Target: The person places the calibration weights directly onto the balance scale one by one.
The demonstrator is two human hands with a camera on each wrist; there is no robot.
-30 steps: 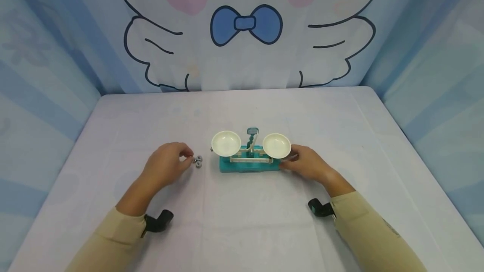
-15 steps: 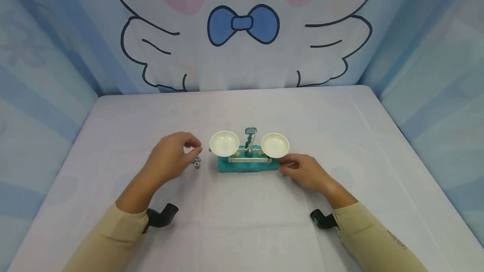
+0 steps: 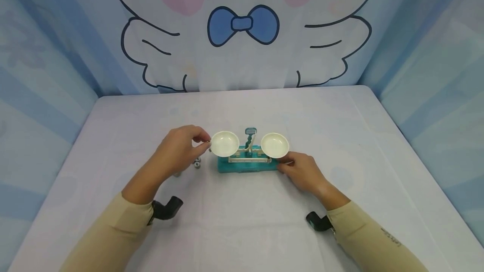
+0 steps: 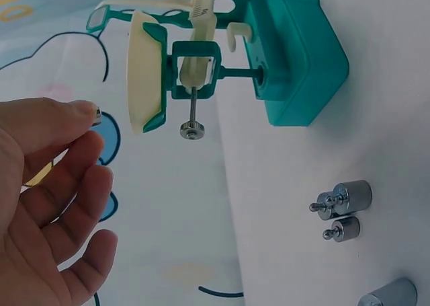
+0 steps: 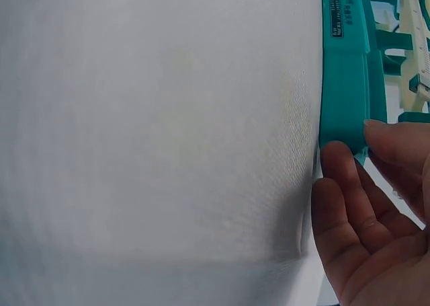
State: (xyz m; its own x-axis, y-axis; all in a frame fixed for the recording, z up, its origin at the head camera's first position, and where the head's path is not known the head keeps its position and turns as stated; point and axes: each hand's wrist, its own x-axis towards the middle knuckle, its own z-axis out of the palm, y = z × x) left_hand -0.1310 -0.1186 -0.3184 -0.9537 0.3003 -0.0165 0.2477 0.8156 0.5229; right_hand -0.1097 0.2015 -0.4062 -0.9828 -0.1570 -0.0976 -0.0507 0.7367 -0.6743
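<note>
A balance scale (image 3: 248,167) with a teal base and two cream pans stands on the table. My left hand (image 3: 180,148) pinches a small metal weight (image 4: 98,117) between thumb and fingertip, just beside the rim of the left pan (image 3: 224,143). Most of this weight is covered by the fingers. The right pan (image 3: 274,145) holds nothing. At the base's right end, my right hand (image 3: 302,172) holds the corner between thumb and fingers, as the right wrist view shows.
Several small silver weights (image 4: 353,197) stand grouped on the table left of the scale. A larger weight (image 4: 391,295) is apart from them, partly behind my left wrist in the head view. A printed curtain (image 3: 242,66) hangs behind the table.
My left hand has lifted a weight from the group and carried it right and up to the left pan's edge. The right hand stays at the base with a slight shift.
</note>
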